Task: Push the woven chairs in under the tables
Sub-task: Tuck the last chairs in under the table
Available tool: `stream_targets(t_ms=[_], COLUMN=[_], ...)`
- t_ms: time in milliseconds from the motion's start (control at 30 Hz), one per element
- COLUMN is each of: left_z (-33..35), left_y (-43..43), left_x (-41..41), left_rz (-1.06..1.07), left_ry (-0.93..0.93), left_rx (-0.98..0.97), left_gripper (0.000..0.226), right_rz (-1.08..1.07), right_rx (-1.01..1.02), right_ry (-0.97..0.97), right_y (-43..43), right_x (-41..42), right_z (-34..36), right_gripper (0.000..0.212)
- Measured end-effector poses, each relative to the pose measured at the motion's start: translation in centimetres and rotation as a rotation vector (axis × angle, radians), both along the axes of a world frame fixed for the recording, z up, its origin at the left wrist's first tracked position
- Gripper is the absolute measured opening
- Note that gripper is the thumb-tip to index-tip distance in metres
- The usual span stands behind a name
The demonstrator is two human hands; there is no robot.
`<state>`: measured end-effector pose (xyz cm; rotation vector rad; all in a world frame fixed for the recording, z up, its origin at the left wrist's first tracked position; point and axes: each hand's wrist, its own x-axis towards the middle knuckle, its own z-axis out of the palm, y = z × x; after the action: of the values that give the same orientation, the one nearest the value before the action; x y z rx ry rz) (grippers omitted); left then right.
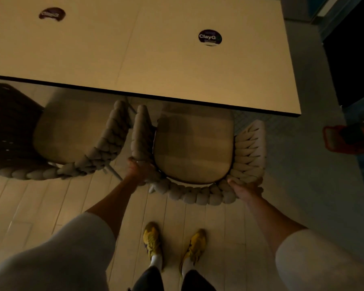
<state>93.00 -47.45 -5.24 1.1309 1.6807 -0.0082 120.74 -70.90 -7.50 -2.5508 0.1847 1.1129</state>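
Fingers (134,163) curl round the woven chair's (198,198) plump braided back

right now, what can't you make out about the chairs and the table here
Head view, dim light:
right woven chair: seat front hidden under the table.
left woven chair: left part cut off by the frame edge.
left sticker: blurred, unreadable.
right hand: fingers hidden behind the chair's backrest.
red object: cut by the right edge, too dim to identify.
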Motion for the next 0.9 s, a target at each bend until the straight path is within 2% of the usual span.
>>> stream_targets(t_ms=[67, 133, 200, 267, 333, 467, 533, 600, 800, 900], left_z=[0.4, 1.5, 1.8, 2.7, 2.5, 5.1, 5.9, 6.3, 8.2, 9.4], left_y=[-1.8, -3.5, -4.8, -5.9, -7.2, -10.3, -11.6, -12.7, -12.7, -11.2], left_x=[-0.9, -2.5, -4.5, -6.4, -9.0, -13.4, -15.3, -17.7, -24.7, -29.1], left_rz=[-0.037, -0.014, -0.086, -0.172, -0.212, -0.186, -0.163, -0.156, -0.150, -0.155], left_ry=[0.038, 0.002, 0.050, 0.048, 0.051, 0.068, 0.060, 0.033, -0.009, -0.019], left_rx=[-0.029, -0.037, -0.058, -0.059, -0.045, -0.010, 0.002, -0.013, 0.026, 0.041], left_gripper=[0.083, 0.083, 0.082, 0.095, 0.102, 0.082, 0.075, 0.078, 0.081, 0.079], right_rz=[0.062, 0.171, 0.300, 0.460, 0.515, 0.537, 0.538, 0.530, 0.428, 0.357], right_rx=[-0.007, -0.019, 0.020, 0.030, 0.022, 0.034, 0.059, 0.067, 0.155, 0.192], right_ry=[-0.014, -0.003, 0.012, 0.006, 0.032, 0.072, 0.093, 0.126, 0.179, 0.210], right_y=[0.4, 0.5, 0.8, 0.9, 0.8, 0.4, 0.0, -0.6, -1.0, 0.6], right_x=[-0.8, -1.9, -3.3, -4.1, -6.2, -10.1, -11.7, -14.1, -21.0, -25.6], right_z=[1.9, 3.1, 4.4, 4.9, 6.7, 8.1, 8.0, 8.1, 8.9, 9.4], right_gripper=[0.123, 0.122, 0.105, 0.092, 0.085, 0.073, 0.076, 0.084, 0.089, 0.103])
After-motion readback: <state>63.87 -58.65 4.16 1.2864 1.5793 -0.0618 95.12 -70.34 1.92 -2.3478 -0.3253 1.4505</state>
